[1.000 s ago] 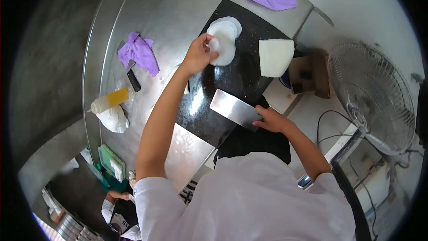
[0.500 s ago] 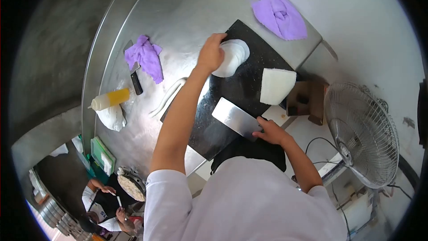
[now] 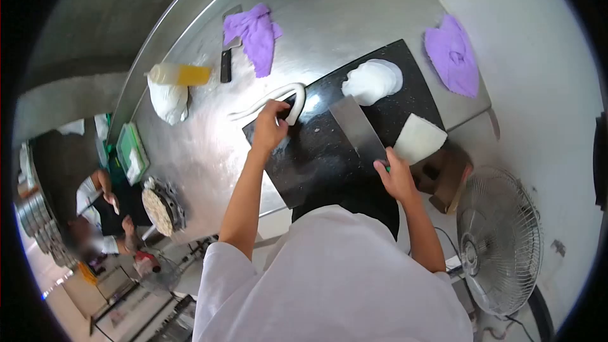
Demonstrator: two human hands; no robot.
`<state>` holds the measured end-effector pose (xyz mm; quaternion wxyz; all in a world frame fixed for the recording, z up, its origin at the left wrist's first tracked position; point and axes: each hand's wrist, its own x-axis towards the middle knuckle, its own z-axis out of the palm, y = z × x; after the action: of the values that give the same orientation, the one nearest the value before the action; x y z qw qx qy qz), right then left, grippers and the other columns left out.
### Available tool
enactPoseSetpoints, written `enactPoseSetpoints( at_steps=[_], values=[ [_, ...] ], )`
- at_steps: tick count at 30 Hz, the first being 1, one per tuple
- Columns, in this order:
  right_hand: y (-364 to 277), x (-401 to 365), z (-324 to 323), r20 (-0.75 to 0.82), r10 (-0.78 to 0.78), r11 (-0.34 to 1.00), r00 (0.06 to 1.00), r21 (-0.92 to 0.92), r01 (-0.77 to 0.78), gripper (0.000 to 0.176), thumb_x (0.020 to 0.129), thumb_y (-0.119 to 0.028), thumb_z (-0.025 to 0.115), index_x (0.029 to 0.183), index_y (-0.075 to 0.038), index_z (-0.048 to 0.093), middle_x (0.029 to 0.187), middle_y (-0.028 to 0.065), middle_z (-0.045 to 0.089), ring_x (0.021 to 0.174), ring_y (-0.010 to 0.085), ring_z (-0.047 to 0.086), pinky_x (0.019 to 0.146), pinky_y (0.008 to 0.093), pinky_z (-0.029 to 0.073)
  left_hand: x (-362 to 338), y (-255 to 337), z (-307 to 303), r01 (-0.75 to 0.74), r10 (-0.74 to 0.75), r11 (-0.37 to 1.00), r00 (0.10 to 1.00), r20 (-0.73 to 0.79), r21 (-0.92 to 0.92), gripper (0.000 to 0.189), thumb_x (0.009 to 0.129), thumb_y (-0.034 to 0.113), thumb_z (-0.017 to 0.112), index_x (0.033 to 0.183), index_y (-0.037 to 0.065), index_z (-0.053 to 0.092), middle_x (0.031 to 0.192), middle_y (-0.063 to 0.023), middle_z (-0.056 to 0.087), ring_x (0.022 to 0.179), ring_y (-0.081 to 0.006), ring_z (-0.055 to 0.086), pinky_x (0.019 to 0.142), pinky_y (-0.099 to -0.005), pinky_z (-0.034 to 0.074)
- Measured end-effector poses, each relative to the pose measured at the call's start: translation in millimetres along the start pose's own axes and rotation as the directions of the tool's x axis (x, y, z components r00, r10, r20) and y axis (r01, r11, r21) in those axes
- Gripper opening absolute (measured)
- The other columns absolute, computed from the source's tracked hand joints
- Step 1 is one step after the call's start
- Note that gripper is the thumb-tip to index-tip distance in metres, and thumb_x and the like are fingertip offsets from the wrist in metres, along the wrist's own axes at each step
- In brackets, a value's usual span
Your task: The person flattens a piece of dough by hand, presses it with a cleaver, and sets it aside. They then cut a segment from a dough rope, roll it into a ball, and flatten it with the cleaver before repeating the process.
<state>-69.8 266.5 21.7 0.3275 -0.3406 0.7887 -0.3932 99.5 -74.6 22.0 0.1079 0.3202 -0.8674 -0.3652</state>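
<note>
My left hand (image 3: 271, 128) is at the left edge of the black board (image 3: 310, 158), its thumb and fingers closed at the near end of a white dough rope (image 3: 296, 98). The rope bends back over the board's edge and trails onto the steel table. In my right hand (image 3: 398, 177) is a cleaver (image 3: 358, 128) with a broad rectangular blade, held flat and low over the board. Just beyond the blade tip lies an overlapping pile of thin white dough rounds (image 3: 373, 81). A folded white cloth (image 3: 419, 139) sits at the board's right edge.
A purple cloth (image 3: 256, 31) partly covers a black-handled knife (image 3: 226, 66). Near it are a yellow-filled squeeze bottle (image 3: 183, 75) and a white bag (image 3: 168, 101). Another purple cloth (image 3: 453, 57) lies right. A fan (image 3: 500, 240) stands beside me; a co-worker (image 3: 104, 209) is at left.
My left hand has moved from the pile of dough rounds to the dough rope. The cleaver has turned, its tip now close to the rounds. The whole view has rotated.
</note>
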Motion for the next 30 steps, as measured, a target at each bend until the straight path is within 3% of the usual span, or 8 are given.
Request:
enactPoseSetpoints(
  at_steps=[8,13,17,21,25,27,28,30],
  values=[
    [-70.6,78.0,5.7,0.197,-0.222,0.921,0.955,-0.278,0.272,0.027,0.096,-0.016,0.064,0.114,-0.003,0.05,0.087,0.0267,0.067,0.084,0.0508,0.064,0.071,0.0575,0.05,-35.1,-32.8,24.3,-0.176,0.171,0.984,0.967,-0.191,-0.012,0.03,0.079,-0.004,0.077,0.108,0.002,0.071,0.099,-0.0139,0.07,0.09,-0.0324,0.069,0.078,-0.0375,0.055],
    [-79.2,89.4,10.1,0.304,-0.126,0.867,0.944,-0.429,0.254,0.033,0.096,-0.018,0.065,0.121,-0.005,0.048,0.087,0.0284,0.067,0.085,0.052,0.065,0.074,0.0602,0.051,-32.4,-42.2,20.8,-0.22,0.221,0.975,0.957,-0.185,0.027,0.028,0.079,0.0,0.078,0.106,0.002,0.072,0.098,-0.0128,0.069,0.086,-0.0322,0.068,0.076,-0.0383,0.055],
    [-62.0,92.9,21.9,0.376,-0.068,0.9,0.924,-0.377,0.22,0.039,0.096,-0.018,0.065,0.127,-0.004,0.045,0.087,0.0308,0.067,0.085,0.0549,0.064,0.075,0.0616,0.051,-28.4,-45.9,20.1,-0.267,0.269,0.963,0.944,-0.19,0.04,0.023,0.081,0.006,0.077,0.104,0.006,0.074,0.099,-0.0075,0.066,0.089,-0.0291,0.066,0.075,-0.0404,0.054],
    [-61.8,82.1,55.3,0.348,-0.012,0.89,0.937,-0.423,0.169,0.044,0.096,-0.018,0.065,0.13,-0.004,0.041,0.088,0.033,0.066,0.084,0.0566,0.063,0.075,0.0627,0.05,-31.2,-43.4,20.8,-0.236,0.241,0.97,0.952,-0.19,0.05,0.022,0.081,0.003,0.076,0.103,0.005,0.074,0.1,-0.0079,0.065,0.09,-0.0286,0.066,0.076,-0.0403,0.055],
    [-56.3,69.7,76.7,0.29,-0.008,0.925,0.957,-0.362,0.118,0.046,0.096,-0.02,0.066,0.129,-0.002,0.04,0.096,0.0351,0.066,0.09,0.0572,0.062,0.078,0.0614,0.05,-43.2,-48.5,23.0,-0.228,0.207,0.973,0.924,-0.322,-0.028,0.014,0.083,0.002,0.074,0.095,0.001,0.068,0.098,-0.0121,0.065,0.095,-0.0314,0.065,0.078,-0.0416,0.054],
    [-48.8,50.6,82.9,0.25,-0.061,0.964,0.966,-0.236,0.122,0.047,0.097,-0.023,0.066,0.129,-0.001,0.04,0.1,0.0326,0.067,0.094,0.0574,0.062,0.079,0.0593,0.049,-65.3,-51.8,20.8,-0.113,0.08,0.989,0.951,-0.299,-0.095,0.015,0.082,0.0,0.075,0.095,0.001,0.068,0.094,-0.0127,0.068,0.09,-0.0322,0.067,0.082,-0.0391,0.053],
    [-48.2,33.8,85.3,0.138,-0.091,0.978,0.986,-0.172,0.115,0.044,0.097,-0.025,0.067,0.126,0.0,0.045,0.102,0.0301,0.068,0.098,0.0551,0.063,0.08,0.0552,0.051,-77.7,-39.6,11.7,-0.029,-0.003,0.993,0.96,-0.28,-0.111,0.017,0.083,0.0,0.075,0.098,0.002,0.068,0.09,-0.0137,0.07,0.091,-0.0321,0.068,0.083,-0.0374,0.053],
    [-54.3,1.4,75.6,0.075,-0.014,0.994,0.997,-0.104,0.022,0.042,0.097,-0.025,0.067,0.123,0.001,0.048,0.103,0.0298,0.068,0.1,0.0529,0.065,0.081,0.053,0.052,-99.2,-36.9,11.1,0.006,-0.057,0.97,0.978,-0.2,-0.243,0.018,0.083,-0.001,0.074,0.1,0.002,0.068,0.092,-0.0144,0.071,0.091,-0.0319,0.069,0.083,-0.0376,0.053]
  ],
)
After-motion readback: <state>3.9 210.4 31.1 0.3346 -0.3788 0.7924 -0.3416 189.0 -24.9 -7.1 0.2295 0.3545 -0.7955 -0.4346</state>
